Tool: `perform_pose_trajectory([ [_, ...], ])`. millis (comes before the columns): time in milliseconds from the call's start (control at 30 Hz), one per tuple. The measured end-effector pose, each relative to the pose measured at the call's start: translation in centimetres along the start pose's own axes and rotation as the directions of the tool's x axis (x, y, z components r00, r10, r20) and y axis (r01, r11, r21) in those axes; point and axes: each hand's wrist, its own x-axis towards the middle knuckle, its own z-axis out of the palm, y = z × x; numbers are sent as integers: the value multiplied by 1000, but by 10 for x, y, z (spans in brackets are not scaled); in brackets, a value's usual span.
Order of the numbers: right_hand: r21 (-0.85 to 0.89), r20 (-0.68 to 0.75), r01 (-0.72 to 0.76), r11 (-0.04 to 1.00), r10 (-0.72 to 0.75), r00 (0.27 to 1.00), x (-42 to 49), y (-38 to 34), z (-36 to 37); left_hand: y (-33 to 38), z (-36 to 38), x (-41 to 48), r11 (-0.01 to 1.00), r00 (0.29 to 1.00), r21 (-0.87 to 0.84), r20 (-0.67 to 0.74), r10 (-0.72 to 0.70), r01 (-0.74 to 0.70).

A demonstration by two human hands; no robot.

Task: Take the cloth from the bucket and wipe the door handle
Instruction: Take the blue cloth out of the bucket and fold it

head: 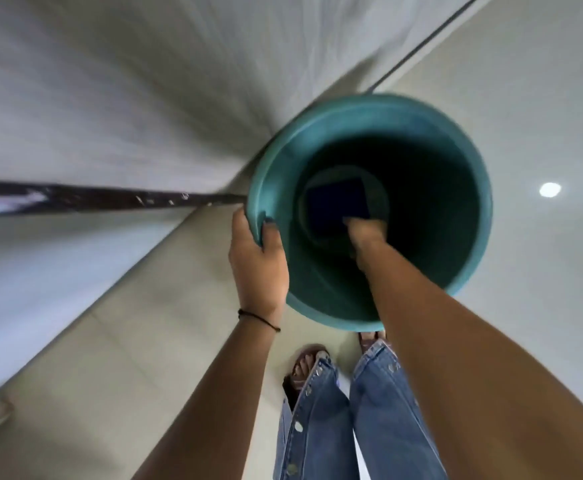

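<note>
A tall teal bucket (463, 147) stands on the tiled floor, seen from straight above. A dark blue cloth (335, 202) lies flat at its bottom. My left hand (257, 261) grips the bucket's near-left rim, thumb outside and fingers over the edge. My right hand (364, 233) reaches deep inside the bucket and touches the cloth's near edge. Its fingers are dark and blurred, so the grip on the cloth cannot be made out. No door handle is in view.
A pale wall or door surface (110, 98) rises at the left, with a dark vertical strip (75, 199) meeting the floor beside the bucket. My feet in sandals (305, 367) stand just behind the bucket. A light reflection (550, 189) shines on the tiles to the right.
</note>
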Motion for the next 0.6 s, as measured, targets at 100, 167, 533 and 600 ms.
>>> perform_pose_trajectory([
  [100, 0, -43, 23, 1000, -23, 999, 21, 0, 17, -8, 3, 5, 998, 1000, -60, -18, -3, 2],
  [167, -12, -91, 62, 998, -62, 994, 35, 3, 24, -10, 5, 6, 997, 1000, -79, -27, 12, -14],
  [533, -131, 92, 321, 938, -311, 946, -47, -10, -17, 2, -4, -1, 992, 990, -49, 88, -114, 118],
  [600, -82, 150, 363, 928, -349, 925, -93, -12, -38, 20, -14, -17, 975, 968, -42, 132, -213, 220],
])
